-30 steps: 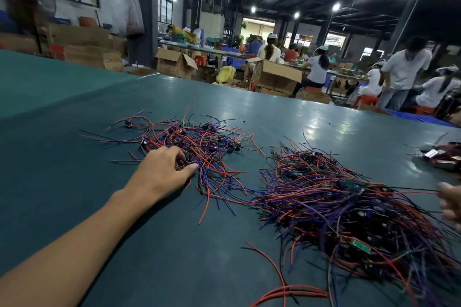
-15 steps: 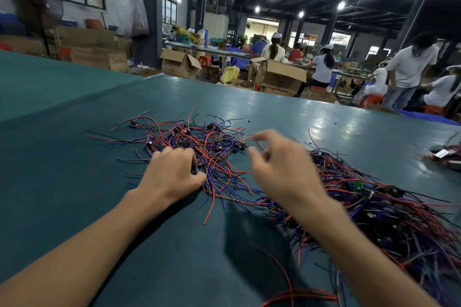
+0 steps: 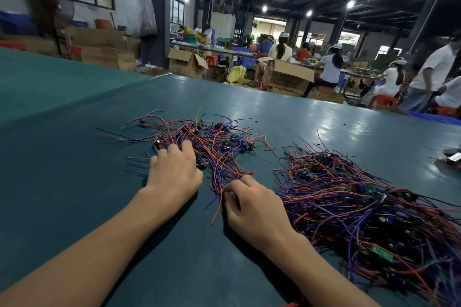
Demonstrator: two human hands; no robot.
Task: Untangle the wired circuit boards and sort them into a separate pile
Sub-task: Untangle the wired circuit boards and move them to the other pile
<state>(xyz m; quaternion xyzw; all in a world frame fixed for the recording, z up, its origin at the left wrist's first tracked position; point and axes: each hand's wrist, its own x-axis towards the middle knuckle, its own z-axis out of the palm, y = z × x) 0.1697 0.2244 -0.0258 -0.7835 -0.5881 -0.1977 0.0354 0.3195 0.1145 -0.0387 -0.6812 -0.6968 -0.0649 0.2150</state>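
Two piles of small circuit boards with red, blue and black wires lie on the teal table (image 3: pixel 74 182). The smaller pile (image 3: pixel 217 142) spreads at centre; the big tangled pile (image 3: pixel 361 207) fills the right. My left hand (image 3: pixel 174 172) rests on the near left side of the smaller pile, fingers curled into the wires. My right hand (image 3: pixel 252 202) sits at that pile's near edge, its fingers pinching red and blue wire ends (image 3: pixel 219 189) that trail toward me.
A few more wired parts (image 3: pixel 449 157) lie at the table's right edge. Beyond the far edge stand cardboard boxes (image 3: pixel 287 77) and several people working at benches.
My right hand came in from the right edge, passed over the piles, and dropped to the near edge of the smaller pile, taking hold of wire ends. My left hand stayed on the pile.
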